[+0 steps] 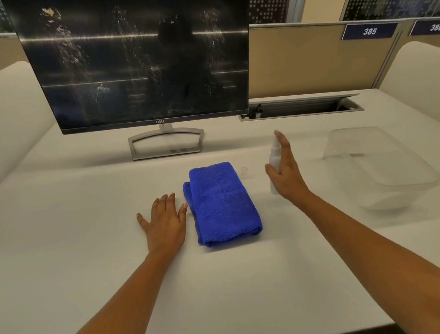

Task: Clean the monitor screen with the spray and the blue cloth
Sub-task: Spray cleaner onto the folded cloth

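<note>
The dark monitor screen [136,57] stands at the back left of the desk, wet with streaks and droplets. A folded blue cloth [223,203] lies flat in front of it. My left hand [165,221] rests palm down on the desk, its fingers spread, just left of the cloth. The small white spray bottle [275,160] stands upright to the right of the cloth. My right hand [286,170] is beside it on its right, fingers straight and apart, touching or nearly touching the bottle without closing around it.
A tiny clear cap [244,172] sits between cloth and bottle. A clear plastic tub [382,170] stands at the right. A cable slot [301,107] runs along the desk's back edge, with partition panels behind.
</note>
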`<state>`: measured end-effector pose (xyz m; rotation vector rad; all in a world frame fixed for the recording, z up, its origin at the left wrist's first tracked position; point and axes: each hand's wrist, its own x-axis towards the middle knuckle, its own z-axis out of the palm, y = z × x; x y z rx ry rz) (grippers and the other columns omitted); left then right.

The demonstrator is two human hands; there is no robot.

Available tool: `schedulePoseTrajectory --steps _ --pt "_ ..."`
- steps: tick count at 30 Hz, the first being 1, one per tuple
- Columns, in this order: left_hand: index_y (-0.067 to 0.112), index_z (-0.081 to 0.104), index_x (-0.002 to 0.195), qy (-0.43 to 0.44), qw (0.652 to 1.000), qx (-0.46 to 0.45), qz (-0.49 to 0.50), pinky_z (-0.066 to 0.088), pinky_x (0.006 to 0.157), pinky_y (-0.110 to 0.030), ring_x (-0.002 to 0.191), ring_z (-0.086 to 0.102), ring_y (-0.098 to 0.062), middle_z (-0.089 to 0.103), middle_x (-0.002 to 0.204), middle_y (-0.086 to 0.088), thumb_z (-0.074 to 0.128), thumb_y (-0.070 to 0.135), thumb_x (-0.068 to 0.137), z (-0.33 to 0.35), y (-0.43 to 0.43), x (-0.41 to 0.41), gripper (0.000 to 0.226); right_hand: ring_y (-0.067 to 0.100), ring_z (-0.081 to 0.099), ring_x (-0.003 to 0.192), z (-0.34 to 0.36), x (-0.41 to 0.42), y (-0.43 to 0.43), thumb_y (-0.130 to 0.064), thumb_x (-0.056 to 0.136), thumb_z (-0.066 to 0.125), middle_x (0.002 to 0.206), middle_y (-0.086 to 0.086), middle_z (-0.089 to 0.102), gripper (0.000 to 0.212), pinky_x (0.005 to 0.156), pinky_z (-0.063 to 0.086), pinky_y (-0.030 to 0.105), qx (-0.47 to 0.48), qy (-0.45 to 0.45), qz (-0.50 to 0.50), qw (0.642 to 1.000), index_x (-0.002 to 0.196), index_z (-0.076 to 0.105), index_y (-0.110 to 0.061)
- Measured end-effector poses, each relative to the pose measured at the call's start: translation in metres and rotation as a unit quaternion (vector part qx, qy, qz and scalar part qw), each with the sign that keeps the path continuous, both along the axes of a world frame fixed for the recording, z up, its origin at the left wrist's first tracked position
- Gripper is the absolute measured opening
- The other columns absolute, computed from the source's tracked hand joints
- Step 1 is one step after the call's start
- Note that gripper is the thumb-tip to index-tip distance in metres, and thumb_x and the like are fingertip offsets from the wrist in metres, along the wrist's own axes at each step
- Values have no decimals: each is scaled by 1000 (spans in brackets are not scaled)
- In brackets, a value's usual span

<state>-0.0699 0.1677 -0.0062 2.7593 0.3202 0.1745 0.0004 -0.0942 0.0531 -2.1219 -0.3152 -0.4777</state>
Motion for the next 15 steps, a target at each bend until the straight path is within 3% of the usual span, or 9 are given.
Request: schedulePoseTrajectory --steps 3,7,15 --pt "20 20 143 3 1000 1 1 1 112 -56 142 14 -19 23 153 -2 20 43 96 0 0 0 53 23 38 130 -2 12 -2 -2 86 57 152 4 18 81 99 32 25 52 9 -51 997 144 7 -26" --pt "20 20 144 3 1000 6 3 1 112 -55 142 15 -18 23 153 -2 20 44 96 -1 0 0 53 27 42 124 -9 19 -3 -6 85 61 145 10 30 73 92 32 23 106 43 -109 987 140 18 -26" --pt "21 20 143 3 1000 9 4 2 112 -55 142 15 -18 23 153 -1 21 44 96 -1 0 1 53 28 46 118 -24 15 -6 -16 85 63 134 13 43 68 90 37 28 96 119 -129 980 140 22 -15"
